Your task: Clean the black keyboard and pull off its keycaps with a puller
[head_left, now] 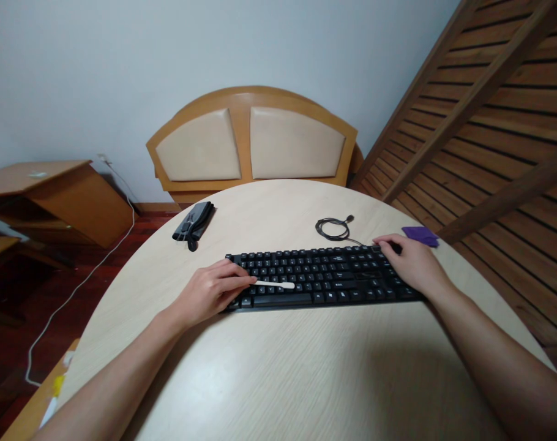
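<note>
A black keyboard (306, 275) lies flat on the pale round table (278, 367). At its left end, my left hand (216, 285) is closed, pinching a slim white toothbrush (273, 283). The toothbrush points right and its thicker head lies over the lower rows of keys. My right hand (411, 263) grips the keyboard's right end, thumb and fingers at the far right corner and the palm over the edge. Behind the keyboard its black cable (332, 229) is coiled on the table.
A folded dark cloth or pouch (194, 223) with a black cord lies at the back left. A purple cloth (420, 236) sits beyond my right hand. Behind the table stands a padded wooden headboard (244, 138), with slatted wood (489, 122) at the right and a wooden desk (67, 202) at the left.
</note>
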`<state>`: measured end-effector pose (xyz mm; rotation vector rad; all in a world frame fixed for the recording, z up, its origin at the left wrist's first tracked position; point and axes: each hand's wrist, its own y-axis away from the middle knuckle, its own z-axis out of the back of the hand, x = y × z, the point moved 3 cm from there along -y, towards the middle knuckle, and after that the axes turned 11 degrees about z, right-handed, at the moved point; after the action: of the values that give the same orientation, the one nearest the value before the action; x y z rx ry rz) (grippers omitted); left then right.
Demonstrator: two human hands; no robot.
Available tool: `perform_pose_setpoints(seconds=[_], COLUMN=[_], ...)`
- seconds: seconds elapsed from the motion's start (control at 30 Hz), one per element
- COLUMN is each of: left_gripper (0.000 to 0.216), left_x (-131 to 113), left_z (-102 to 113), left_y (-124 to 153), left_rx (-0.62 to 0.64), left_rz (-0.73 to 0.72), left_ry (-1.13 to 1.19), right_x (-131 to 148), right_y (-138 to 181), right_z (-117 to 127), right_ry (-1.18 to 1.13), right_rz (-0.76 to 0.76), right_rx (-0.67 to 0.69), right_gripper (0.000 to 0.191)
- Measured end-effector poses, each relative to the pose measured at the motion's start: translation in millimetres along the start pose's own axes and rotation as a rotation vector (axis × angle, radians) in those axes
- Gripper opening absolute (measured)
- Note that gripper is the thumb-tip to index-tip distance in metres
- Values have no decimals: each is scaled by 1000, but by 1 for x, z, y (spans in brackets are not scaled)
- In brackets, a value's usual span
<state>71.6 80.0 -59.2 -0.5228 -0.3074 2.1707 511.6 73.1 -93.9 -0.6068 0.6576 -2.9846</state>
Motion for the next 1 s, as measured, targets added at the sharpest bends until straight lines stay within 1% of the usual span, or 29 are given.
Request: perform_pose_setpoints(seconds=[0.17, 0.27, 0.4, 0.53, 0.63, 0.77, 0.9, 1.0], left_gripper=[24, 23, 25, 25, 26, 26, 27, 27], left_x=[11, 17, 16, 7, 2, 2, 4, 1], left_z=[5, 6, 3, 1, 5, 9, 4, 2], left_y=[1, 2, 2, 0, -1, -1, 0, 0], left_rx=[-128, -166, -151, -82, -42, -52, -29, -1], left_rz=[118, 185, 180, 130, 106, 82, 74, 40], left_ry=[-112, -159, -163, -136, -115, -97, -70, -52], right_x=[23, 39, 59, 72, 76, 79, 82, 83], right_y=[2, 5, 10, 15, 19, 21, 21, 22], right_z=[-7, -10, -13, -17, -19, -21, -20, -21], right_ry=[-101, -143, -196, -207, -194, -191, -167, -158], right_rz=[53, 82, 112, 147, 181, 189, 183, 185], right_rx=[50, 60, 80, 127, 144, 151, 139, 129], right_gripper=[30, 30, 27, 25, 26, 27, 26, 25])
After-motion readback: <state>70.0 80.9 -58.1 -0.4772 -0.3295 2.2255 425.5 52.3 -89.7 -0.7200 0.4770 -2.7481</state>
